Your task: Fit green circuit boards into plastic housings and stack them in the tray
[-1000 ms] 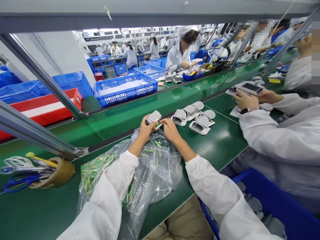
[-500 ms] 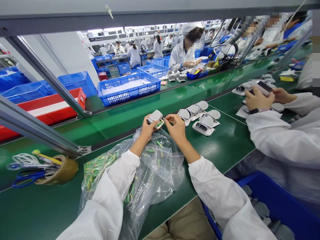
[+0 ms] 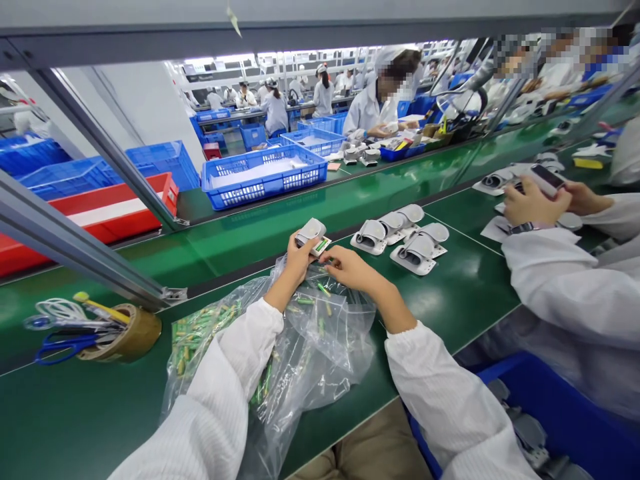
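My left hand [image 3: 297, 259] holds a small white device [image 3: 311, 236] with a green battery showing in its open side. My right hand [image 3: 350, 267] hovers just right of it, over a clear plastic bag [image 3: 310, 347] that holds several green batteries. Whether the right fingers pinch a battery I cannot tell. Both sleeves are white. Several finished white devices [image 3: 400, 237] lie in a group on the green bench to the right.
A tape roll holding blue scissors and pens [image 3: 100, 330] sits at the left. Blue crates [image 3: 265, 175] and a red crate [image 3: 95, 213] stand behind the metal frame. A co-worker's hands [image 3: 535, 200] handle a device at the right. A blue bin [image 3: 545, 413] sits below.
My right hand dropped from the device's side toward the bag. The left hand kept hold of the device. The view shifted slightly left.
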The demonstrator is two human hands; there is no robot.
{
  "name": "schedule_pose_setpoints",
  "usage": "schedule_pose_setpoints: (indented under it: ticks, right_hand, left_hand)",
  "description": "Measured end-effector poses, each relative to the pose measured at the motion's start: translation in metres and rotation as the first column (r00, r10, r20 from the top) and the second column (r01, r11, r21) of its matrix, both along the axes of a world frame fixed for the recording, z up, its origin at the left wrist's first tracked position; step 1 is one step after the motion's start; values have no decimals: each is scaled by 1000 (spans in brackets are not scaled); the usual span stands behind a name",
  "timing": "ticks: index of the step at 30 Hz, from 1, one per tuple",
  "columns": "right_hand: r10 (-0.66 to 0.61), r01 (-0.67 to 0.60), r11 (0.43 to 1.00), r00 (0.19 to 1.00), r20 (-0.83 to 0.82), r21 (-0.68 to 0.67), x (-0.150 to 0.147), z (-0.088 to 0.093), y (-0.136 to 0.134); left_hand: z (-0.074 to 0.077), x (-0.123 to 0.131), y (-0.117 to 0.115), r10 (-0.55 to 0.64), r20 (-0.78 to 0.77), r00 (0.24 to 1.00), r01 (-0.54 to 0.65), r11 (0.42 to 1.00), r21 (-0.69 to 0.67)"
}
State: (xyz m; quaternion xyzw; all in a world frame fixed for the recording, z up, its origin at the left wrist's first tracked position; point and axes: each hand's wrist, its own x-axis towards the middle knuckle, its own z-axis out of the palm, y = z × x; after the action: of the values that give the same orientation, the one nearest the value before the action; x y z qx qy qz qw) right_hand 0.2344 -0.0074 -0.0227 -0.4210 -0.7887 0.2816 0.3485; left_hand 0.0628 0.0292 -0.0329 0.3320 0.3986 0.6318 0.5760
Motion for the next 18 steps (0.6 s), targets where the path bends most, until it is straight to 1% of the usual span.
schedule_pose_setpoints:
  ticks: [2,4,6,9,11,14,16,18]
  right_hand:
    - [86,-82,996,993,86,-47,5,2,-1]
    - [111,-100,992,984,139,-83,8,3,-1]
    - [108,-90,990,979,171,-111,9,3,-1]
    - [68,-46,994,973,222,-103,3,3,0]
    - [40,-23,997,967,253,-70,-4,3,1]
    - [-4,-5,1000,952,307,27,-15,3,2]
    - [-39,10,996,933,357,84,-19,2,2]
    - [-84,37,990,927,366,135,-19,1,0]
  left_hand:
    - [-1,1,1,-12,7,1000,12,1000,-2]
    - [-1,1,1,-18,8,1000,18,1000,12]
    - [0,1,0,-20,10,1000,20,1000,22]
    - [1,1,0,-24,7,1000,24,1000,20]
    - [1,1,0,-26,3,1000,26,1000,14]
    - [1,-1,3,-14,9,1000,14,1000,9]
    - [1,-2,5,-1,20,1000,1,1000,12]
    - [1,-3,6,0,18,1000,-1,1000,17]
